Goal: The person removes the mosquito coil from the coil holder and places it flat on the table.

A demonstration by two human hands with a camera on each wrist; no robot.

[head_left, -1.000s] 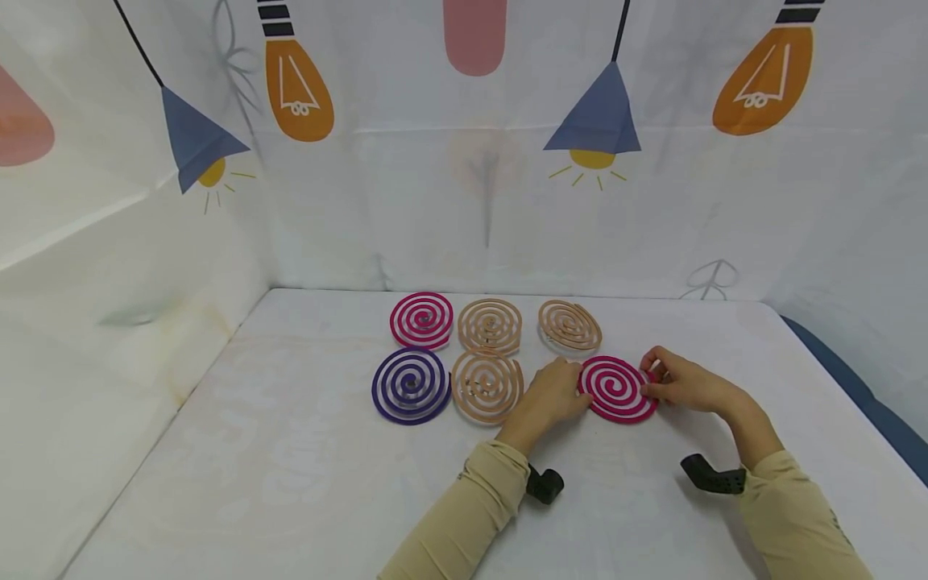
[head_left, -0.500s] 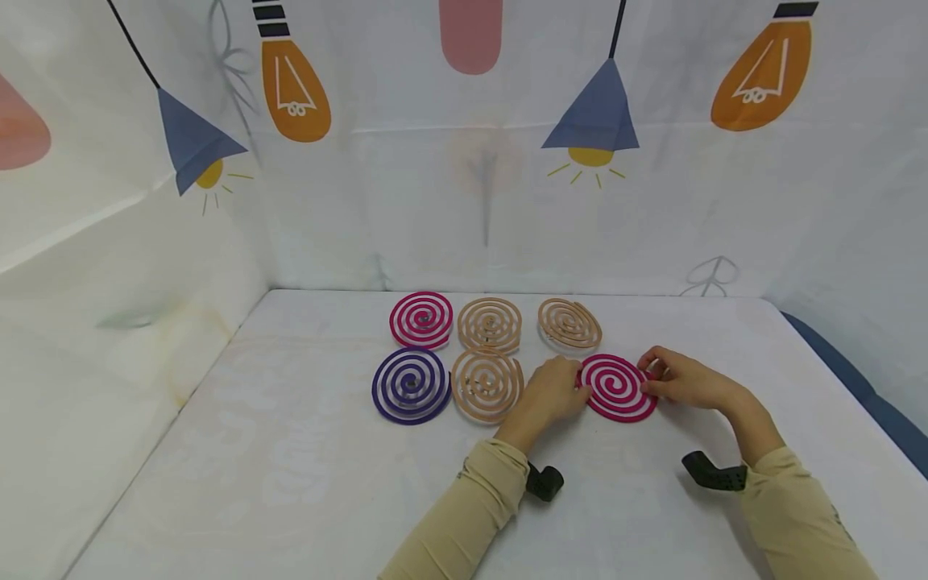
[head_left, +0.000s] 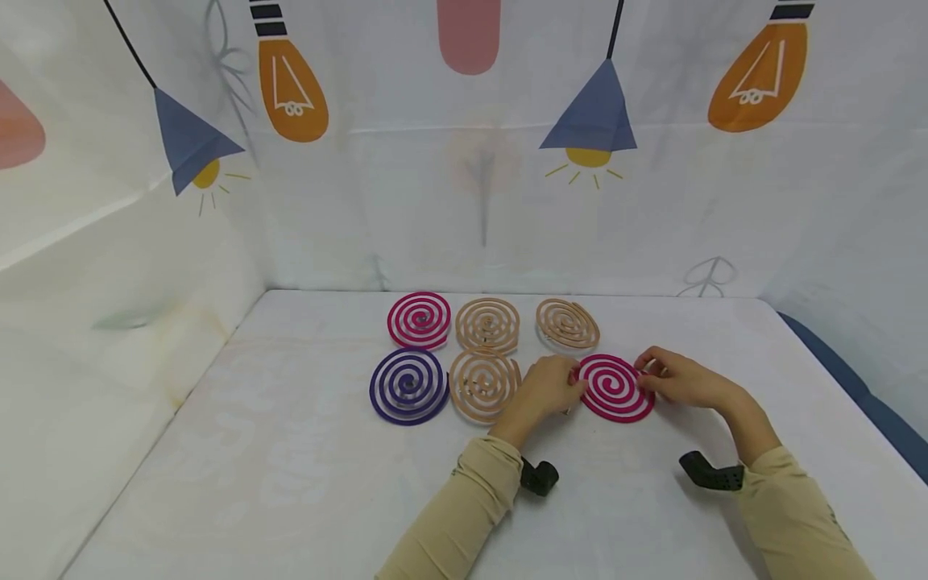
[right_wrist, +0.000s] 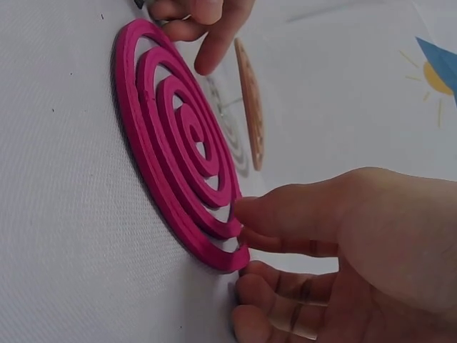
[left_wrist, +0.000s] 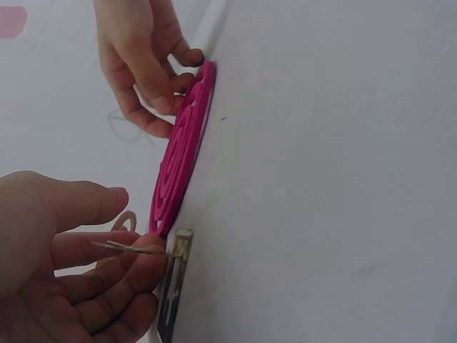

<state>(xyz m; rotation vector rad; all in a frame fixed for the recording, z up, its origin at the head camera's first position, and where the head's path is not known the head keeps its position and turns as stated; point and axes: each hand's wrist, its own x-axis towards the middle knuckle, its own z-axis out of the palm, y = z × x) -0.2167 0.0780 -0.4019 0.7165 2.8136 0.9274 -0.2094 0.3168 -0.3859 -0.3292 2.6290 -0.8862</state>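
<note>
A pink mosquito coil [head_left: 616, 388] lies low over the table between my hands, in line with the surface in both wrist views. My right hand [head_left: 685, 381] pinches its right rim, thumb [right_wrist: 275, 214] on top and fingers under the edge. At the left rim is my left hand [head_left: 545, 391]; its loosely bent fingers [left_wrist: 136, 282] reach the edge while the thumb [left_wrist: 93, 204] stands apart. Close beside these fingers is a thin metal coil stand [left_wrist: 171, 293] with a raised prong; in the head view the left hand covers most of it.
Left of my hands are a purple coil [head_left: 409, 387], a second pink coil [head_left: 419, 321] and two tan coils, one at the back [head_left: 487, 324] and one in front [head_left: 484, 385]. Another tan coil [head_left: 569, 325] sits tilted behind the held one. A printed cloth wall [head_left: 406, 201] closes the back.
My left hand has shifted slightly left, and a bit of the metal stand now shows beside it in the head view. The right hand keeps its hold on the pink coil.
</note>
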